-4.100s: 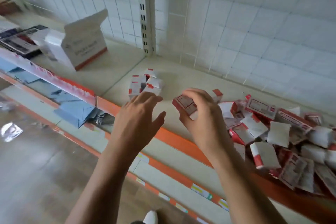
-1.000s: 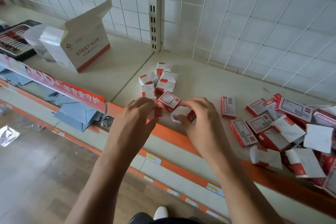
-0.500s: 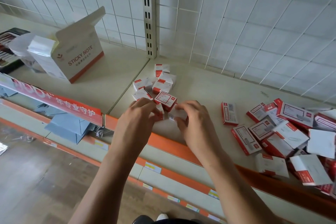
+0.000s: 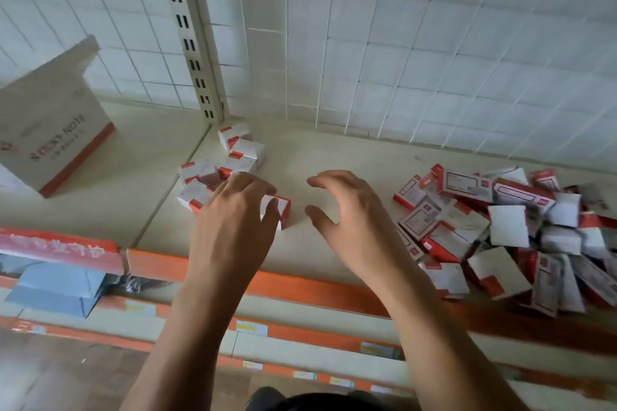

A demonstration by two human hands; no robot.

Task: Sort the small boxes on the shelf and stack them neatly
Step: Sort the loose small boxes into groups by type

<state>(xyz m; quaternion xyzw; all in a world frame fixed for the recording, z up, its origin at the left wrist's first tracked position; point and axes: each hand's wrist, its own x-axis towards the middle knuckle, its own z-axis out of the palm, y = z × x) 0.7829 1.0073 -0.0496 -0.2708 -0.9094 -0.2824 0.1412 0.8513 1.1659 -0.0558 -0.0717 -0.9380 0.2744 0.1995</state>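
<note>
Small box [image 4: 283,207] in left hand [image 4: 230,220], near carton [image 4: 53,140].

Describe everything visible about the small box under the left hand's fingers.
The small box looks like white cardboard with red edging; its print is too blurred to read. It lies on the shelf near the front edge, at the near right end of the sorted cluster. The left hand holds it, fingers curled over its top and thumb on its near white face, hiding its left part.
</note>
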